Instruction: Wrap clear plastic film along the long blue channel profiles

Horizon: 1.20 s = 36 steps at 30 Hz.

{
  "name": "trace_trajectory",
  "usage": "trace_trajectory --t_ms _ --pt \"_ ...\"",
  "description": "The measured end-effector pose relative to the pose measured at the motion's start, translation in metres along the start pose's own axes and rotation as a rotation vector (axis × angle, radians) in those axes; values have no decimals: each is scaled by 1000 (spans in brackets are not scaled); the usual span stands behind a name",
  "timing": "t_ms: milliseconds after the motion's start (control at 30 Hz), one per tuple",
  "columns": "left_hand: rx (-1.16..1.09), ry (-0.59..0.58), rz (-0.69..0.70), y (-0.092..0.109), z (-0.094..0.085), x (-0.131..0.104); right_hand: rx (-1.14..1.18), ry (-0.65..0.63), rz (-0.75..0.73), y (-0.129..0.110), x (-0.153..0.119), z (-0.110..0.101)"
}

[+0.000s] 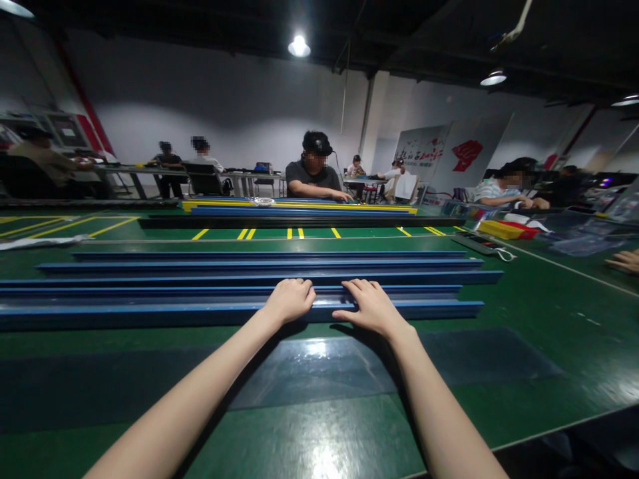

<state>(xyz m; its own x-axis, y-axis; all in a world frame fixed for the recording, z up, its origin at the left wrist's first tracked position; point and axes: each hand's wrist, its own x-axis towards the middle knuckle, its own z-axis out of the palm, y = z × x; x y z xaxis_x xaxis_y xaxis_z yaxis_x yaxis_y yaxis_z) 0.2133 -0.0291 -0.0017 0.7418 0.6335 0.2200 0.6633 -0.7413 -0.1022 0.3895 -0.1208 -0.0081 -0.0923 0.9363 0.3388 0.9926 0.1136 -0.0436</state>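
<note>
Fingers of left hand [291,299], together, and right hand [372,307], apart, seemingly touch the nearest blue channel [150,303], lying crosswise.

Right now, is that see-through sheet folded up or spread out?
Spread out. The sheet lies long and flat across the table, nearer than the blue rails, with no part seen doubled over.

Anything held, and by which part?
Left hand and right hand are at the nearest blue rail, short of its right end; whether they grip it cannot be told.
</note>
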Motion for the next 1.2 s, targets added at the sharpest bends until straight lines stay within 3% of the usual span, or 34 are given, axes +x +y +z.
trace_trajectory --t_ms 767,967,1200 --pt "-23 -57 -221 -118 2 -47 -5 33 161 32 -8 1" --pt "-39 -72 -285 -122 1 -54 -37 36 200 40 -8 8" --pt "-65 -53 -227 -118 4 -53 -71 15 201 38 -8 8"
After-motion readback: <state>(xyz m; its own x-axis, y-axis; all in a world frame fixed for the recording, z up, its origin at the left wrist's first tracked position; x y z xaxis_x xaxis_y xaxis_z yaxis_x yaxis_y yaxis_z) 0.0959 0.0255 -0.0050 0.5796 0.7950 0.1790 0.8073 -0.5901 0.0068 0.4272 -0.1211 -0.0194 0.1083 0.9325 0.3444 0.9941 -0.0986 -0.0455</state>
